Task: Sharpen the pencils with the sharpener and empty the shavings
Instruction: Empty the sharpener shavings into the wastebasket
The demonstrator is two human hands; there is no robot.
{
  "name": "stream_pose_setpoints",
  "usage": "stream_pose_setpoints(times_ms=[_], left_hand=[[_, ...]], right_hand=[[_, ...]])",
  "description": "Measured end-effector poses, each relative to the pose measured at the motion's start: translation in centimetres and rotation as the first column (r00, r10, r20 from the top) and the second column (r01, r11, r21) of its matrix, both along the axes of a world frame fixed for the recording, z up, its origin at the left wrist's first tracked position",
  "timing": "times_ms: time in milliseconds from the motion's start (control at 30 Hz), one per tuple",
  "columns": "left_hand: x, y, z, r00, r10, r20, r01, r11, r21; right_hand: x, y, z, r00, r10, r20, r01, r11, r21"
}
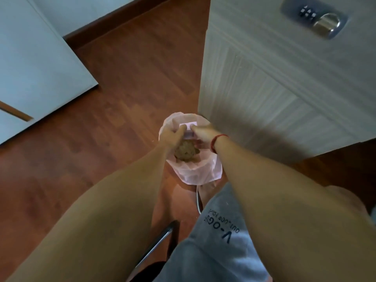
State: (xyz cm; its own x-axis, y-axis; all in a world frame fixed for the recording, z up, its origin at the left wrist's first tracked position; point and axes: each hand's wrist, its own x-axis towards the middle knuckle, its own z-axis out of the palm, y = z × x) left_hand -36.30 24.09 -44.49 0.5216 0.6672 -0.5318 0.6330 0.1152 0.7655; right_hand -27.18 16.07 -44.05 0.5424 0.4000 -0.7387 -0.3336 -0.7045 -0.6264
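Observation:
A small pale pink-white sharpener [188, 129] is held over a waste bin lined with a pink plastic bag [195, 171] on the wooden floor. My left hand [173, 137] grips its left side and my right hand [203, 135] grips its right side, fingers closed on it. A red string circles my right wrist. Inside the bag lies a brownish crumpled lump [185, 150], below the hands. No pencils are in view, and whether the sharpener's container is open I cannot tell.
A grey panelled door [274, 78] with a keypad handle [319, 19] stands right of the bin. A light blue cabinet [36, 64] is at the left. A chair's black metal frame [158, 241] and my grey shorts [215, 241] fill the bottom.

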Motion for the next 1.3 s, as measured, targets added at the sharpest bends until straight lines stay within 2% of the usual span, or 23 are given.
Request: stream_pose_setpoints(times_ms=[67, 233, 333, 467, 600, 700, 800, 933, 1033, 1133, 1233, 1300], left_hand=[[0.2, 0.0, 0.0, 1.0, 0.019, -0.013, -0.019, 0.997, -0.071], [0.8, 0.3, -0.2, 0.992, 0.12, -0.036, -0.124, 0.983, -0.137], [1.3, 0.7, -0.9, 0.977, 0.205, -0.059, -0.211, 0.969, -0.128], [1.7, 0.3, 1.0, 0.981, 0.195, -0.02, -0.196, 0.965, -0.175], [1.8, 0.3, 1.4, 0.968, 0.249, -0.03, -0.25, 0.954, -0.164], [1.7, 0.0, 1.6, 0.979, 0.199, -0.038, -0.202, 0.956, -0.213], [1.8, 0.0, 1.2, 0.965, 0.255, -0.057, -0.261, 0.947, -0.189], [2.2, 0.2, 1.1, 0.974, 0.218, -0.061, -0.226, 0.952, -0.208], [2.6, 0.4, 0.7, 0.948, 0.307, -0.079, -0.317, 0.934, -0.167], [2.7, 0.4, 0.4, 0.968, 0.238, -0.083, -0.25, 0.95, -0.187], [2.5, 0.5, 1.1, 0.934, 0.348, -0.086, -0.358, 0.915, -0.189], [2.4, 0.4, 1.7, 0.941, 0.333, -0.062, -0.338, 0.918, -0.209]], right_hand=[[-0.1, 0.1, -0.6, 0.997, -0.073, -0.03, 0.073, 0.997, 0.008], [0.5, 0.5, -1.4, 0.973, -0.226, -0.047, 0.228, 0.973, 0.037], [0.7, 0.7, -0.1, 0.983, -0.164, -0.087, 0.168, 0.984, 0.05], [1.1, 0.8, 0.8, 0.985, -0.141, -0.102, 0.148, 0.987, 0.065], [0.9, 1.0, 1.2, 0.99, -0.07, -0.118, 0.082, 0.991, 0.102], [0.9, 1.0, 1.3, 0.989, -0.091, -0.115, 0.103, 0.989, 0.104], [1.0, 0.8, 1.4, 0.991, -0.069, -0.119, 0.082, 0.991, 0.105], [1.5, 0.9, 1.7, 0.993, -0.06, -0.103, 0.068, 0.995, 0.076], [1.4, 1.2, 1.7, 0.993, -0.052, -0.108, 0.058, 0.997, 0.054], [1.4, 1.6, 1.5, 0.994, -0.087, -0.063, 0.09, 0.994, 0.055], [0.8, 1.5, 2.0, 0.996, -0.056, -0.069, 0.061, 0.996, 0.065], [0.7, 1.5, 2.4, 0.995, -0.079, -0.056, 0.081, 0.995, 0.049]])
